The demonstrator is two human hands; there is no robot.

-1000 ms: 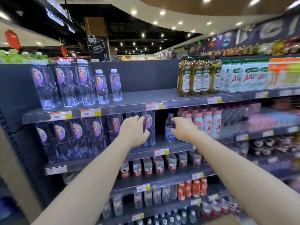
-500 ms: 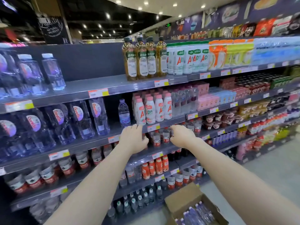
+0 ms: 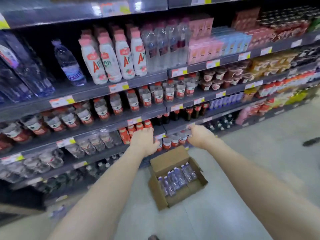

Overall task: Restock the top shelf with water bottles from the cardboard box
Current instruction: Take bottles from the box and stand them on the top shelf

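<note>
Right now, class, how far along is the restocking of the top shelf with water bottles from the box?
Done: nothing can be confirmed, since the top shelf is out of view. In hand: nothing; the left hand and right hand are both empty and open, reaching out above the cardboard box on the floor. Left: the water bottles lying in the box must be lifted out and shelved.

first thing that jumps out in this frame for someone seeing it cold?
Two bare forearms stretch out from the bottom edge, the empty left hand and right hand spread open in front of the lower shelves. Below and between them, an open brown cardboard box sits on the pale floor, partly filled with small clear water bottles with blue caps. Behind, dark grey shelving packed with drinks fills the upper frame.
</note>
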